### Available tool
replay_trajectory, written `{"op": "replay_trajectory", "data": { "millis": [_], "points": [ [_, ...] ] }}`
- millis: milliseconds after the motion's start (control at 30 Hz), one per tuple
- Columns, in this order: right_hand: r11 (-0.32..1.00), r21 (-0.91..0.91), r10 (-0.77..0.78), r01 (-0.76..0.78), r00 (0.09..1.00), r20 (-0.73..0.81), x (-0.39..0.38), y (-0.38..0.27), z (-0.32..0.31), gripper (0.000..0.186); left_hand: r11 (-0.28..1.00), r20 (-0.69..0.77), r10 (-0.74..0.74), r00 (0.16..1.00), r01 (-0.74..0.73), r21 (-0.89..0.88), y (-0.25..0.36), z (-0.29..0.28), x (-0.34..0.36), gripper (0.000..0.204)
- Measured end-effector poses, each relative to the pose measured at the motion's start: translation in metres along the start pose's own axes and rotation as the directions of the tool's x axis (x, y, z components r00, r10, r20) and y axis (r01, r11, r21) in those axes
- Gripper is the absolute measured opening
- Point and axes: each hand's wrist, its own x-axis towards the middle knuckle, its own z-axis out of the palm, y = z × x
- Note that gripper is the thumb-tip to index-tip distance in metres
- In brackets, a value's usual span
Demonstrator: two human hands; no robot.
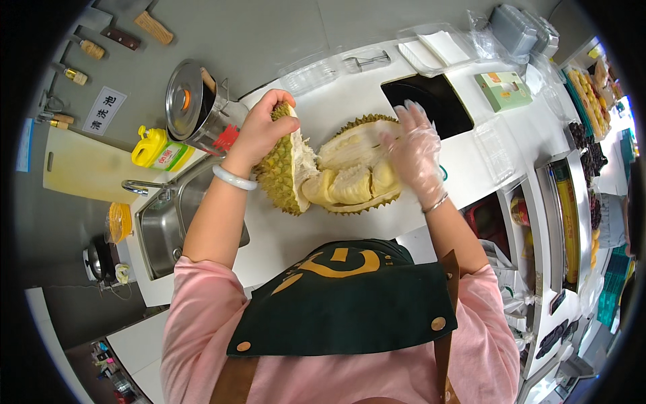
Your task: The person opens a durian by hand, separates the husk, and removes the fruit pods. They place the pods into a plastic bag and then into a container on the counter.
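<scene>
A split durian (336,172) lies on the white counter (336,101), its spiky green-brown husk pulled apart and pale yellow flesh showing inside. My bare left hand (261,128), with a pale bangle at the wrist, grips the left husk section (279,176) at its top edge. My right hand (414,149), in a clear plastic glove, presses its spread fingers against the inside of the right husk half, just above the yellow flesh pods (353,183).
A steel sink (165,225) with a tap sits left of the durian, with a yellow bottle (158,149) and a lidded steel pot (188,101) behind it. A black scale (431,101), clear plastic trays (431,47) and a green box (505,91) lie beyond.
</scene>
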Motion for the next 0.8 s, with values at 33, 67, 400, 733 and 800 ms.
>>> {"op": "replay_trajectory", "data": {
  "millis": [33,67,400,733,800],
  "points": [
    [0.965,-0.172,-0.219,0.200,0.971,-0.096,0.000,-0.021,-0.009,0.040,1.000,-0.002,-0.001,1.000,0.001,0.003,0.002,0.001,0.001,0.028],
    [0.817,-0.469,-0.382,0.335,0.924,-0.006,-0.020,-0.034,0.005,0.034,1.000,0.003,-0.001,1.000,0.001,0.006,0.005,0.002,0.004,0.028],
    [0.649,0.057,-0.589,0.759,0.455,0.668,-0.045,-0.110,0.074,0.021,0.997,0.007,0.029,1.000,-0.029,-0.070,-0.005,-0.009,0.002,0.027],
    [0.538,-0.122,-0.611,0.834,0.485,0.626,-0.047,-0.120,0.075,0.019,0.985,-0.029,0.070,0.997,-0.074,-0.158,-0.028,-0.040,-0.015,0.027],
    [0.513,-0.138,-0.601,0.847,0.469,0.647,-0.044,-0.120,0.072,0.020,0.968,-0.056,0.050,0.997,-0.062,-0.244,-0.039,-0.052,-0.022,0.027]
  ]
}}
